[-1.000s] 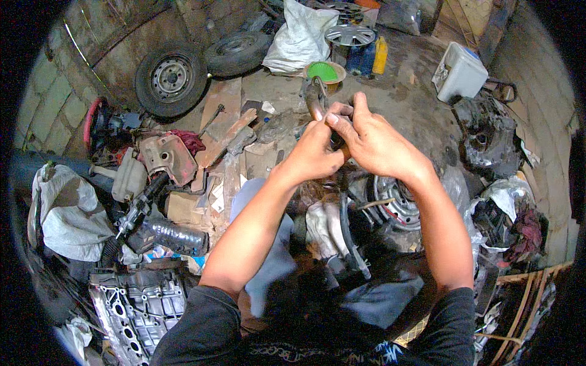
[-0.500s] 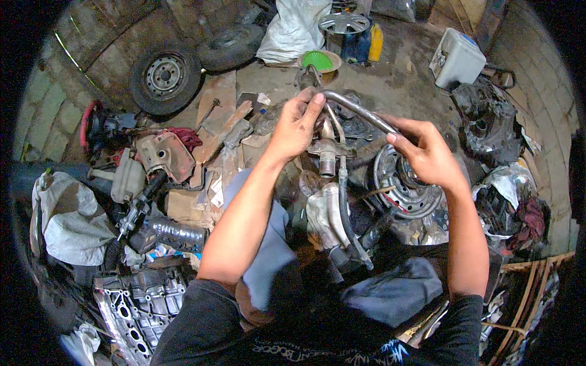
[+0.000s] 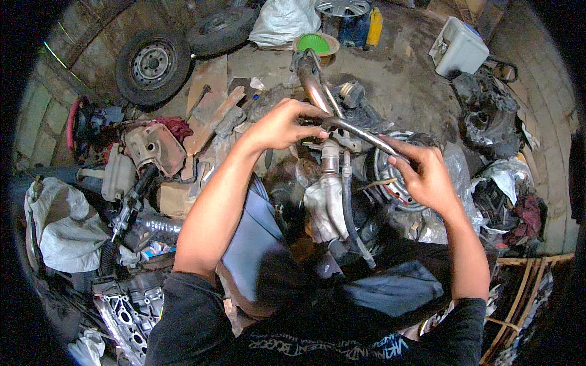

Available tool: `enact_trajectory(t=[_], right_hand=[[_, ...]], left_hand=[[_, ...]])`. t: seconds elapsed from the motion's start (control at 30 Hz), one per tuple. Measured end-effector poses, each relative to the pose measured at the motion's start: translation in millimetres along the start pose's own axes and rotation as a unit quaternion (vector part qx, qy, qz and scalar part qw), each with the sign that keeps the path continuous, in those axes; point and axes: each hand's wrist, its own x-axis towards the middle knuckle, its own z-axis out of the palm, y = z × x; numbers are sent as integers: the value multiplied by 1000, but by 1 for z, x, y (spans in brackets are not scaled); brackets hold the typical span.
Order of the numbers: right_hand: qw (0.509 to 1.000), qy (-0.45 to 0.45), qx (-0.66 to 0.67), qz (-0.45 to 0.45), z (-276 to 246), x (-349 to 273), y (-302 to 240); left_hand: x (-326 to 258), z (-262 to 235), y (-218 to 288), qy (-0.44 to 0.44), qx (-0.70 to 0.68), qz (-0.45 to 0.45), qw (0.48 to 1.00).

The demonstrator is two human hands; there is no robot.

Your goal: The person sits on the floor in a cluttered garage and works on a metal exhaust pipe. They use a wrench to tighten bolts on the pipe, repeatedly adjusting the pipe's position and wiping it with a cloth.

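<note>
Hand (R) (image 3: 422, 171) rnd bar (image 3: 367, 136), rt end

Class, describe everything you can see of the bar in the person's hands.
The bar is slim, smooth and dark, with bright highlights that look like metal. Its long, straight shaft slants from upper left to lower right in the picture, bending at the left end. The right hand grips the lower end, hiding its tip. The left hand is at the bend; whether it touches is unclear.
</note>
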Motion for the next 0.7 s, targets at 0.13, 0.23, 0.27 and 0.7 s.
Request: enact_trajectory(t=[0.13, 0.23, 0.27, 0.7], right_hand=[[999, 28, 24, -15, 14, -4, 6], [999, 31, 18, -21, 20, -4, 7], [999, 35, 10, -22, 22, -4, 6], [997, 69, 25, -4, 57, -19, 1]], left_hand=[[1, -2, -2, 14, 12, 28, 999], [0, -1, -9, 2, 22, 27, 999], [0, 0, -10, 3, 29, 32, 999], [-9, 10, -22, 20, 68, 3, 997]])
